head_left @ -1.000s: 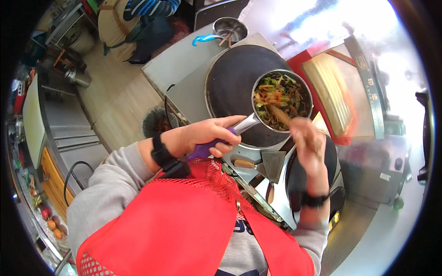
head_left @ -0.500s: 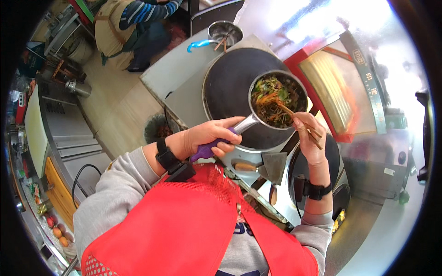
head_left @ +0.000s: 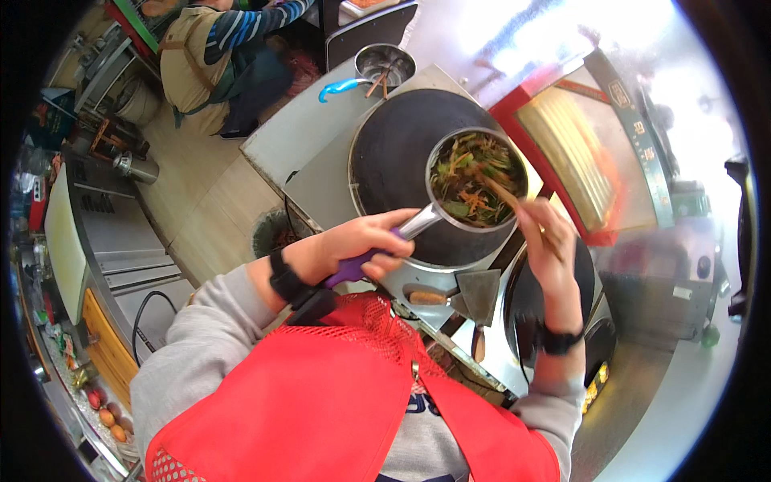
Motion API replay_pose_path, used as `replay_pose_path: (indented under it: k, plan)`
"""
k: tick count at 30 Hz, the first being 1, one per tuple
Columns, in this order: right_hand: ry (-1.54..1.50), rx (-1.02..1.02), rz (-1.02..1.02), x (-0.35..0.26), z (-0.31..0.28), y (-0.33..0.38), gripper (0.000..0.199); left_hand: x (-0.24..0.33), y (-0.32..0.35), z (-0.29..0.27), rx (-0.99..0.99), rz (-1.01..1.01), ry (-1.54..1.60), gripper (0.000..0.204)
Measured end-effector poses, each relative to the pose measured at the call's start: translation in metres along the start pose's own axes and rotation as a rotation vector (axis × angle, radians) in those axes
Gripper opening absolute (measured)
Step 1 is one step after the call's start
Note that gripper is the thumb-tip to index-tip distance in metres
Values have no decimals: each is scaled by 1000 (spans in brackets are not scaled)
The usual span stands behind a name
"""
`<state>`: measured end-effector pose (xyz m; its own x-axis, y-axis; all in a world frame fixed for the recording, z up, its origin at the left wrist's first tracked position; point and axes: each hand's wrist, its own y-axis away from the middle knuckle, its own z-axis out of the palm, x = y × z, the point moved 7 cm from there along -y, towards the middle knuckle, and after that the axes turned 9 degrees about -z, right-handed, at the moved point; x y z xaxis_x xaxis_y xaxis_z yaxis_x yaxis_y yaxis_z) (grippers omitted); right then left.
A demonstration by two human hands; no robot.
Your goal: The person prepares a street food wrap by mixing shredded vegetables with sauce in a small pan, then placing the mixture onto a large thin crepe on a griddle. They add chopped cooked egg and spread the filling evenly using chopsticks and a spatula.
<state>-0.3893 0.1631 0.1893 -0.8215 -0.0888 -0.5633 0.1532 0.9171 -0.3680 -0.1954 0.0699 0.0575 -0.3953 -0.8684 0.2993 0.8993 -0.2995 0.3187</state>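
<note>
Blurred chopsticks (head_left: pixel 503 195), tips seemingly buried

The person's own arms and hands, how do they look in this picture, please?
The left hand and right hand wear no gloves. Light grey sleeves end short of two black wristbands; a dark, boxy piece sits against the left wristband.

Beige floor (head_left: pixel 197 189), steel-fronted counter (head_left: pixel 136 241) at left, white glare (head_left: pixel 526 32) upper right.
</note>
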Motion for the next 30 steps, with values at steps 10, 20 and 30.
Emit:
replay_pose_path:
  k: [10, 20, 30]
  plan:
    - [-152, -115, -201, -25, 7, 1, 7, -3, -2, -7, 105, -52, -73, 68]
    - [-49, 3, -119, -10, 23, -17, 6, 4, 9, -8, -62, 26, 56, 63]
    - [-158, -101, -271, -35, 40, -35, 4, 9, 34, -22, 125, 40, 27, 64]
